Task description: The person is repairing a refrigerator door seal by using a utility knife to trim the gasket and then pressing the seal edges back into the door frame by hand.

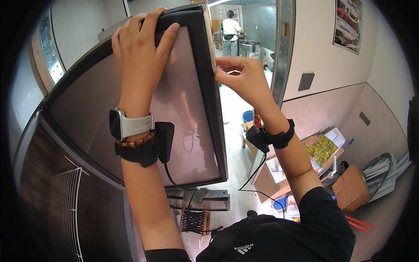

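A large metal door (173,111) with a black rubber gasket (203,82) around its inner panel stands swung out in front of me. My left hand (140,42) lies spread over the upper part of the door, its fingers reaching over the top edge and its thumb on the gasket. At the door's right side edge, my right hand (242,73) pinches something small and pale between thumb and fingertips; what it is I cannot tell. Straps with small black devices are on both wrists, and a watch is on the left one.
A white wire rack (77,203) stands inside the dark cabinet at left. Below the door are a metal ledge (216,199) and a folding stool (193,221). Boxes and a cardboard carton (352,188) lie at right. A person (230,32) stands beyond the doorway.
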Tool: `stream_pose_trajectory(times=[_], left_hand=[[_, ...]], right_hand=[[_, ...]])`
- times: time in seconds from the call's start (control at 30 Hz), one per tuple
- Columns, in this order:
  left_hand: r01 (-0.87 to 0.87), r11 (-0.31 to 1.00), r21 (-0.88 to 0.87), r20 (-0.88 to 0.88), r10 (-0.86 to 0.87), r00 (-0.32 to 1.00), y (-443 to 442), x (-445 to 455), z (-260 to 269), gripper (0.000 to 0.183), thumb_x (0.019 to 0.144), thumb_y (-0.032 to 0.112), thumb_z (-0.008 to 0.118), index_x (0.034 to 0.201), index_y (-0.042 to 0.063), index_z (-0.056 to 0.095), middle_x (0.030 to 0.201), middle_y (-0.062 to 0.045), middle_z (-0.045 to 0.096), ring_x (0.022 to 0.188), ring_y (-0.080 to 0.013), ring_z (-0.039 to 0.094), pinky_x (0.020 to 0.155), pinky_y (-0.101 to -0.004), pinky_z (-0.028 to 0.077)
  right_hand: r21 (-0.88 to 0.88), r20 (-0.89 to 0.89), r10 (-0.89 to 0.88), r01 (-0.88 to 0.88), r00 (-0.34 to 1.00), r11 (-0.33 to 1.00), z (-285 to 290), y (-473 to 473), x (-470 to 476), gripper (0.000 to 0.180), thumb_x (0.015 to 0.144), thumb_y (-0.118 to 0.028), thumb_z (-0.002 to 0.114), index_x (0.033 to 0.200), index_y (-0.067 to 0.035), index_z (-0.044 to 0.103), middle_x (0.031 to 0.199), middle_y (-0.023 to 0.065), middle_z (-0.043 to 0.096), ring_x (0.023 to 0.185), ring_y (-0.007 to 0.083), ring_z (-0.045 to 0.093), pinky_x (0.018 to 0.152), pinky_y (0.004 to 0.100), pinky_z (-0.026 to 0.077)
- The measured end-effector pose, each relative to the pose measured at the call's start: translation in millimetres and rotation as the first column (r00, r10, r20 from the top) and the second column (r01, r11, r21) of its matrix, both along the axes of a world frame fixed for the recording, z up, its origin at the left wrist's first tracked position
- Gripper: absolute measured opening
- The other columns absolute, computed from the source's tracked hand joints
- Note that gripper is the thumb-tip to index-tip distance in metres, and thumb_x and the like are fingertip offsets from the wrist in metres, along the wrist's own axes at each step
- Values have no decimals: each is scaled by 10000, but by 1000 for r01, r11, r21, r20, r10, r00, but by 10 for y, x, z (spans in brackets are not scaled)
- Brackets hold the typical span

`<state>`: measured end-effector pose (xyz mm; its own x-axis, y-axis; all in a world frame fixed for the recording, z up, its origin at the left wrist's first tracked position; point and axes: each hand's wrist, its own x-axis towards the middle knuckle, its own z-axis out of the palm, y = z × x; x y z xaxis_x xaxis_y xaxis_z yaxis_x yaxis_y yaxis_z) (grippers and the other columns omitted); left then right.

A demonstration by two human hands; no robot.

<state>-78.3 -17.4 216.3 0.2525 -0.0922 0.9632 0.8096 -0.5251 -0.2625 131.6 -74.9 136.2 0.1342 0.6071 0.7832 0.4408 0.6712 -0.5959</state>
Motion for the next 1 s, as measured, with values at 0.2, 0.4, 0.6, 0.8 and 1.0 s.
stream_pose_trajectory(times=[0.2, 0.4, 0.6, 0.8, 1.0], left_hand=[[-1, 1000, -10, -1, 1, 1000, -33, 12, 3, 437, 949, 467, 600, 1297, 204, 624, 1216, -107, 627, 1188, -304, 558, 1101, -483, 320], [-14, 1000, -1, -5, 14, 1000, -34, 11, 10, 434, 951, 460, 602, 1295, 198, 625, 1210, -109, 629, 1180, -302, 562, 1094, -482, 330], [-11, 1000, 10, -5, 11, 1000, -31, 20, 6, 432, 948, 459, 607, 1291, 197, 625, 1203, -108, 630, 1174, -300, 564, 1092, -482, 331], [-11, 1000, 14, -9, 11, 1000, -30, 2, 10, 432, 946, 457, 610, 1292, 198, 624, 1197, -107, 632, 1174, -299, 565, 1089, -483, 331], [-15, 1000, 21, -8, 16, 1000, -35, -4, 7, 433, 946, 464, 608, 1287, 197, 625, 1194, -108, 631, 1179, -304, 563, 1093, -483, 328]], right_hand=[[34, 52, -94, 92, 994, 995, 45, -110, -83, 289, 750, -142, 729, 976, 37, 743, 748, 106, 726, 707, 129, 704, 720, 254, 550], [101, 18, -72, 69, 997, 992, 10, -72, -112, 177, 760, -114, 692, 804, 53, 657, 620, 82, 625, 593, 90, 594, 620, 249, 485], [84, 88, -108, 100, 990, 991, 35, -81, -85, 187, 741, -110, 660, 724, 49, 562, 575, 107, 540, 533, 98, 477, 562, 261, 434], [191, 59, -158, 145, 986, 971, 35, -65, -141, 227, 707, -126, 656, 671, 47, 513, 545, 116, 497, 502, 132, 416, 523, 283, 407], [164, 79, -183, 169, 980, 972, 30, -65, -114, 172, 713, -129, 666, 718, 41, 642, 579, 133, 589, 511, 128, 523, 562, 268, 460]])
